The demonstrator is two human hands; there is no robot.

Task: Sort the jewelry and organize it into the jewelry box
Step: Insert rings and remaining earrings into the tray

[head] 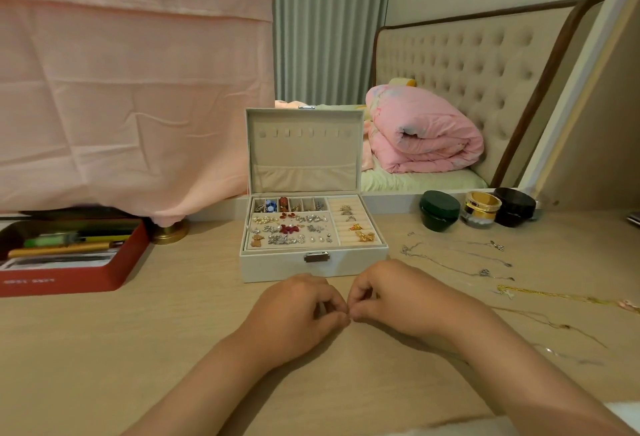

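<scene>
Two curled hands, left (pixel 298 311) and right (pixel 393 297), grasp unclear, rest on pale desk (pixel 138 349); bed (pixel 415 181) behind.

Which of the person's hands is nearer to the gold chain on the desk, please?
Right. The right hand is directly left of the gold chain; the left hand sits beyond it, further left, in front of the jewelry box.

Both hands meet, fingers curled.
Left hand (pixel 298 311) and right hand (pixel 393 297) touch at pinched fingertips, forearms angling inward from below.
</scene>
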